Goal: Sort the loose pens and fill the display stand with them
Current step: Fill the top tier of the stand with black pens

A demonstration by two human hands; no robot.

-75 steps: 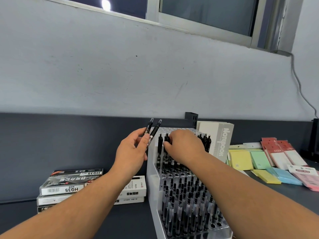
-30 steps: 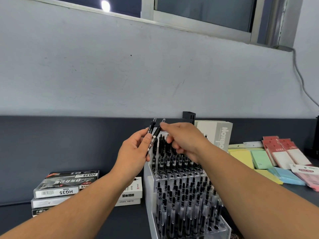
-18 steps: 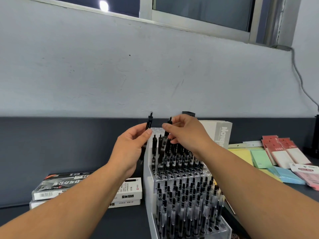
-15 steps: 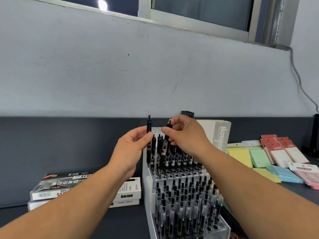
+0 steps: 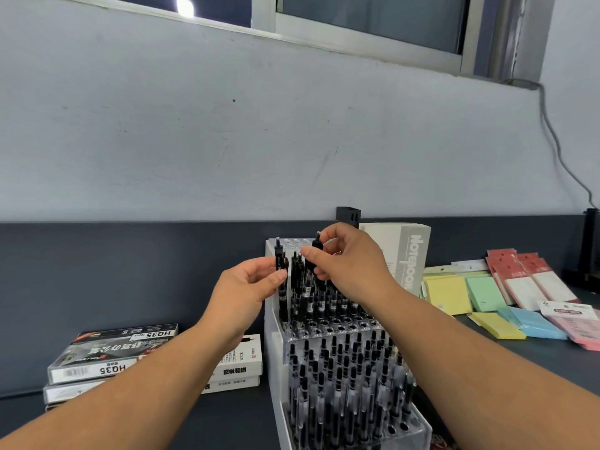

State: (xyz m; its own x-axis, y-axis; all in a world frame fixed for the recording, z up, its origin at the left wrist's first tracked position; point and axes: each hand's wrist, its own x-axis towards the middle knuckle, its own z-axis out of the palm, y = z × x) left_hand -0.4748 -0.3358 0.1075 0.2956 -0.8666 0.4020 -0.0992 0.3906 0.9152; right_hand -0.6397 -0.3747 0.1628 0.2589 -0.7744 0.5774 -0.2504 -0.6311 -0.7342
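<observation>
A white stepped display stand (image 5: 276, 352) with clear perforated tiers stands in front of me, most holes holding black pens (image 5: 341, 378). My left hand (image 5: 242, 293) pinches one black pen (image 5: 280, 271) upright at the stand's upper left corner, its lower end down among the top tier's holes. My right hand (image 5: 349, 264) pinches a second black pen (image 5: 315, 251) by its upper part, just right of the first, over the top tier. The back rows of the top tier show bare holes.
Stacked pen boxes (image 5: 110, 362) lie left of the stand on the dark table. A grey notebook (image 5: 406, 258) leans behind the stand. Coloured sticky-note pads (image 5: 480, 293) and red packets (image 5: 526, 277) lie to the right. A wall rises close behind.
My right hand took one of the two pens from my left hand. Both pens then came down upright toward the top tier, the left one sinking to the stand's left corner.
</observation>
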